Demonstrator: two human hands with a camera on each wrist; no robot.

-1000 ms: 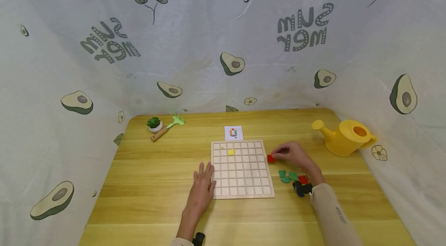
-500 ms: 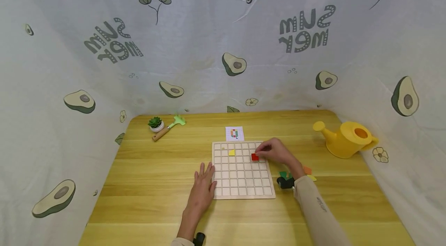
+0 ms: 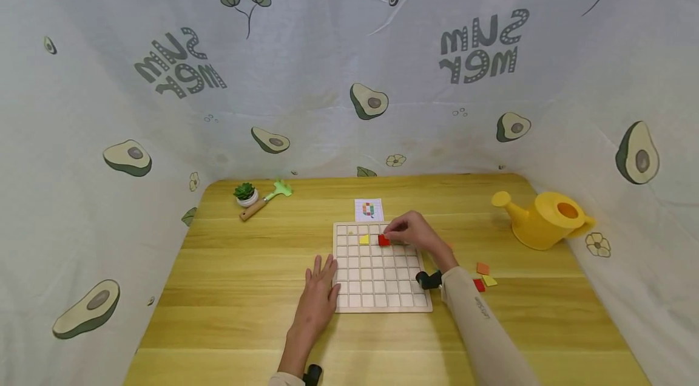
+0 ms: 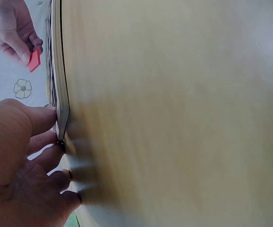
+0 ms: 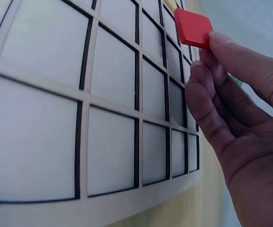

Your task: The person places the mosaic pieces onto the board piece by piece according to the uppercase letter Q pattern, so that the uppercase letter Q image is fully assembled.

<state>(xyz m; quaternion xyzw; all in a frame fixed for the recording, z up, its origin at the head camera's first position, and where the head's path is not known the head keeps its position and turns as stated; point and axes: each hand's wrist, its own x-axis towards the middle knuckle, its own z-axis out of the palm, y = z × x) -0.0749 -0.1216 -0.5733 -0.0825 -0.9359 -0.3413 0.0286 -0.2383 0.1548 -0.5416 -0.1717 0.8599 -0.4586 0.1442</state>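
Note:
My right hand (image 3: 416,233) pinches a red square tile (image 5: 193,28) between thumb and fingers, above the upper part of a wooden grid board (image 3: 357,301). In the right wrist view the tile hangs over the board's cells, apart from them. A yellow tile (image 3: 363,240) lies in a cell of the second row, to the left of the red one. My left hand (image 3: 315,295) rests flat at the board's left edge with its fingers spread; the left wrist view shows the thumb and fingertips touching that edge (image 4: 60,94).
A small card (image 3: 368,210) with a coloured pattern lies behind the board. Right of it are an orange tile (image 3: 483,268), a yellow piece (image 3: 489,281) and a red tile (image 3: 479,285). A yellow watering can (image 3: 540,222), potted succulent (image 3: 246,195) and toy rake (image 3: 266,199) stand farther out.
My right hand has carried the red tile leftward from beside the board's right edge to over its upper middle. The left hand has stayed at the left edge.

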